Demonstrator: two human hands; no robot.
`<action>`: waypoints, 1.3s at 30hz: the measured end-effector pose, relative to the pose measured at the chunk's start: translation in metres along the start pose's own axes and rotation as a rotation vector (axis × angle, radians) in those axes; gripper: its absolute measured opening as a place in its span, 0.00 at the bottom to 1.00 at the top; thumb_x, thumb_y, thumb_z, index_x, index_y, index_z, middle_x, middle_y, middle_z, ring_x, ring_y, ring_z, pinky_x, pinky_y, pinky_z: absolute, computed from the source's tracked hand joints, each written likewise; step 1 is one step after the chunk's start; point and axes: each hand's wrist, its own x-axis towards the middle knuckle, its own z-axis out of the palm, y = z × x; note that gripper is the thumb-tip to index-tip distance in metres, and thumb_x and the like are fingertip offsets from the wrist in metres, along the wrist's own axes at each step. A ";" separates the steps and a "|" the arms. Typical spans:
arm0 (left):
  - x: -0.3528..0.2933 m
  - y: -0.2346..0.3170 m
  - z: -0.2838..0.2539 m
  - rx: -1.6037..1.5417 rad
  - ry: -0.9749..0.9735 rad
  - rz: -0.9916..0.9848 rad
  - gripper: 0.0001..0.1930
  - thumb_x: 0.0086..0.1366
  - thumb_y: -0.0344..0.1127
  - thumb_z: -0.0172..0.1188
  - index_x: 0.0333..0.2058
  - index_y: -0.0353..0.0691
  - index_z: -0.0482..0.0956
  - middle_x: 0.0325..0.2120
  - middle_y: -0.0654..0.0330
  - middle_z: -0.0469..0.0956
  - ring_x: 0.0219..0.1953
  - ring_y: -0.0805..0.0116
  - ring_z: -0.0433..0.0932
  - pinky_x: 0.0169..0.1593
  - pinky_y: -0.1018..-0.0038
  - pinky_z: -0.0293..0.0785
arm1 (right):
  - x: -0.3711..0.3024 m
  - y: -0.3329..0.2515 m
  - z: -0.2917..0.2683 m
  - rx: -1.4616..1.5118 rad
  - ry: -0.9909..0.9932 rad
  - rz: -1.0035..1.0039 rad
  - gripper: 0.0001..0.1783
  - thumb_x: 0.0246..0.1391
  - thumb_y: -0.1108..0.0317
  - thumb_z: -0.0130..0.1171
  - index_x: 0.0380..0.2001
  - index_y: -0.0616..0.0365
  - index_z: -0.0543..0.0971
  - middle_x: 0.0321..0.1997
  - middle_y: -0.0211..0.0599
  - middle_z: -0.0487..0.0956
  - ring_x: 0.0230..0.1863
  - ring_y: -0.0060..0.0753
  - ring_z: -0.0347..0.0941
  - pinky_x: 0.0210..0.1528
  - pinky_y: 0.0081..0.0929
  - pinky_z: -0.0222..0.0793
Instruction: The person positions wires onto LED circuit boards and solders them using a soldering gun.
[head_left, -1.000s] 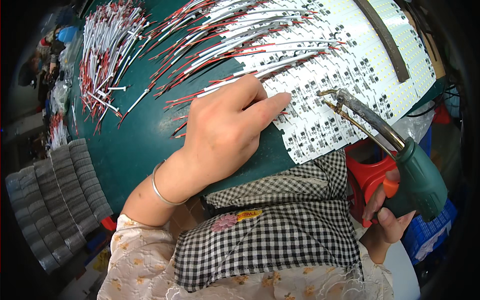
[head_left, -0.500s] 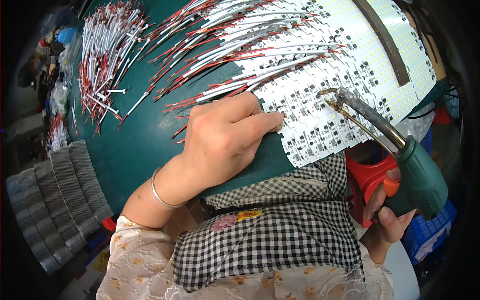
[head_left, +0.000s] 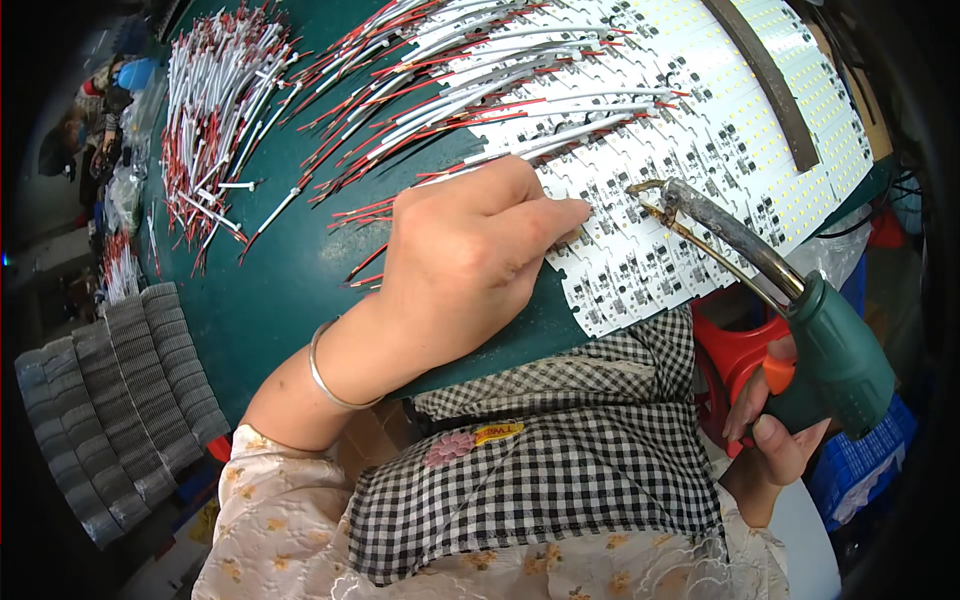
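Note:
My left hand [head_left: 470,255] is closed in a pinch over the left edge of a sheet of white circuit boards [head_left: 610,290]; what its fingertips hold is hidden. Red and white wires [head_left: 365,215] run out from beneath this hand to the left. My right hand [head_left: 775,440] grips a green soldering gun [head_left: 840,350] with an orange trigger. The gun's bent metal tip [head_left: 650,188] hovers over or touches the boards just right of my left fingertips; I cannot tell which. More wires [head_left: 520,95] lie in rows across the boards' left side.
A heap of loose red and white wires [head_left: 215,110] lies at the far left of the green table [head_left: 240,310]. A dark curved bar [head_left: 765,80] rests across the boards. Grey ribbed stacks [head_left: 120,400] stand at the left; a red stool [head_left: 735,345] and blue crate [head_left: 860,460] are at the right.
My left hand has moved slightly right and up along the boards, still pinched. The soldering gun's tip has shifted a little to the left, toward my fingertips.

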 end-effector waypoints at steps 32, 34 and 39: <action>-0.007 -0.005 0.005 0.045 0.024 0.030 0.12 0.44 0.21 0.69 0.31 0.38 0.82 0.19 0.60 0.76 0.19 0.68 0.75 0.21 0.76 0.70 | 0.000 -0.004 0.026 -0.055 0.037 0.212 0.25 0.46 0.69 0.65 0.41 0.70 0.65 0.27 0.46 0.72 0.18 0.26 0.70 0.19 0.19 0.71; -0.008 -0.006 0.005 0.046 0.028 0.033 0.12 0.44 0.21 0.69 0.31 0.38 0.82 0.19 0.60 0.76 0.19 0.68 0.75 0.21 0.76 0.69 | 0.001 -0.005 0.028 -0.074 0.038 0.230 0.23 0.46 0.69 0.65 0.38 0.68 0.65 0.26 0.45 0.72 0.18 0.27 0.70 0.19 0.19 0.71; -0.008 -0.006 0.005 0.049 0.028 0.054 0.13 0.44 0.22 0.69 0.31 0.38 0.82 0.19 0.60 0.76 0.19 0.68 0.75 0.21 0.76 0.69 | -0.001 -0.001 0.020 -0.068 0.005 0.147 0.25 0.46 0.68 0.64 0.41 0.71 0.64 0.26 0.44 0.72 0.17 0.27 0.70 0.18 0.20 0.70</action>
